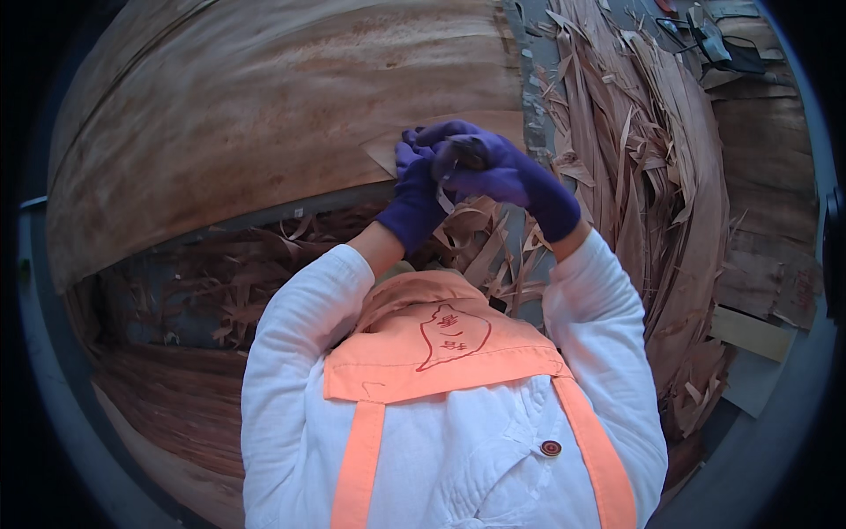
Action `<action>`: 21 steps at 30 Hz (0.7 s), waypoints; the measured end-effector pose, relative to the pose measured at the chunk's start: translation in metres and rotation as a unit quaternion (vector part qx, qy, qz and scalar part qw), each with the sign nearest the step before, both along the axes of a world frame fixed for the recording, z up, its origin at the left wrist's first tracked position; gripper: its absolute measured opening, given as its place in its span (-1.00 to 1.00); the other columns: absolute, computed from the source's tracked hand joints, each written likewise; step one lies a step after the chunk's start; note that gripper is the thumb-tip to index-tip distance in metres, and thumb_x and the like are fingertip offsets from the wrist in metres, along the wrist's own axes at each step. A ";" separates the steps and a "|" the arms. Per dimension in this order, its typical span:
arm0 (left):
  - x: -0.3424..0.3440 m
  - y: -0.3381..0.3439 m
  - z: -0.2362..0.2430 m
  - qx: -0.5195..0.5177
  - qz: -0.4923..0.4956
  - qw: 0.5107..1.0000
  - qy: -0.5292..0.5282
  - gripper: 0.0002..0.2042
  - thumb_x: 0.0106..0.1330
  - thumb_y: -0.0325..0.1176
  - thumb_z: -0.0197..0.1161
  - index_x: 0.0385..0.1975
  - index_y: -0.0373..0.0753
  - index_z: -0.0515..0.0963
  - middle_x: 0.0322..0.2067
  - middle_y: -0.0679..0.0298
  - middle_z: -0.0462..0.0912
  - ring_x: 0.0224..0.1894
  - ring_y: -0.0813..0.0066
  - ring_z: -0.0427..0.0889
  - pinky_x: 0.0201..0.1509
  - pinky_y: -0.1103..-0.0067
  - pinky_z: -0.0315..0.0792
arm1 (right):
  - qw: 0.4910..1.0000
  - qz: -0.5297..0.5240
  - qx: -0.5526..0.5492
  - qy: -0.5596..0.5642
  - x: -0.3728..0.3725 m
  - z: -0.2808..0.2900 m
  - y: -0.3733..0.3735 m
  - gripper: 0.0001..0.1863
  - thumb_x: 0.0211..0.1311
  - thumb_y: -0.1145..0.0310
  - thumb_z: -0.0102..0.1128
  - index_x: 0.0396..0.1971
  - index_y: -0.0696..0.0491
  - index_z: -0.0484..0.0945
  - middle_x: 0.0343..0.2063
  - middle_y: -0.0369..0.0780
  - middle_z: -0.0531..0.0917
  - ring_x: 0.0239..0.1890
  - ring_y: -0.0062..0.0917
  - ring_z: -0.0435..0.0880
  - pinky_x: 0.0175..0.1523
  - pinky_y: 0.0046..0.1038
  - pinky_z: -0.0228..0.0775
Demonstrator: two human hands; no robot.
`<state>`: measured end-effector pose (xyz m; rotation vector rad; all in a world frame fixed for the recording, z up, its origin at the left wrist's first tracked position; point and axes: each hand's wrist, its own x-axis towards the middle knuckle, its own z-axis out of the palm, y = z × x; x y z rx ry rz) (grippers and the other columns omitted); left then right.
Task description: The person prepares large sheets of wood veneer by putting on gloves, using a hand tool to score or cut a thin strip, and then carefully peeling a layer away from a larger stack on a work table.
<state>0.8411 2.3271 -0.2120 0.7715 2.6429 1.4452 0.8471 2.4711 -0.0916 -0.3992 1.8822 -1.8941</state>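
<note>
Both my hands wear purple gloves and meet over the near right corner of a stack of brown wood veneer sheets (291,97). My right hand (511,172) is closed round a small dark object (470,152), too blurred to name. A narrow pale strip (445,199) hangs just below it, between the hands. My left hand (414,189) is partly behind the right one, its fingertips close to a loose veneer piece (379,154) at the corner. The right hand hides most of its fingers, so its grip does not show.
Long torn veneer strips (652,176) lie heaped on the right. More scraps (220,273) litter the floor below the stack's near edge. Flat brown sheets (767,167) lie at the far right, with a dark strapped item (736,53) above them. An orange apron (441,344) covers my front.
</note>
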 end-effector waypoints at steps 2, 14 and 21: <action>-0.001 0.003 0.026 -0.150 0.004 0.986 0.078 -0.60 0.24 -0.01 0.07 -0.19 -0.27 0.47 -0.18 0.14 0.46 -0.12 0.36 0.47 -0.19 0.39 0.41 | 0.997 -0.024 -0.057 0.038 0.019 -0.002 0.017 -0.77 0.02 0.50 0.25 -0.26 0.09 0.52 0.05 -0.16 0.41 -0.03 -0.53 0.48 0.08 -0.45 0.35; -0.018 0.006 0.088 -0.391 -0.065 0.912 0.101 -0.42 0.21 0.19 0.00 -0.40 -0.34 0.57 -0.29 0.14 0.46 -0.24 0.27 0.50 -0.28 0.35 0.45 | 0.909 -0.184 -0.374 -0.009 0.099 -0.028 0.084 -0.79 0.22 0.46 -0.03 -0.13 0.03 0.41 -0.44 -0.12 0.49 -0.39 -0.28 0.54 -0.31 -0.24 0.40; -0.018 0.026 0.074 -0.421 -0.013 0.893 0.158 -0.50 0.23 0.13 0.00 -0.54 -0.25 0.56 -0.44 0.19 0.48 -0.41 0.30 0.52 -0.48 0.32 0.39 | 0.863 -0.403 -0.262 -0.156 0.089 -0.036 0.077 -0.79 0.19 0.45 0.07 -0.16 0.08 0.45 -0.45 -0.19 0.57 -0.46 -0.49 0.59 -0.40 -0.45 0.44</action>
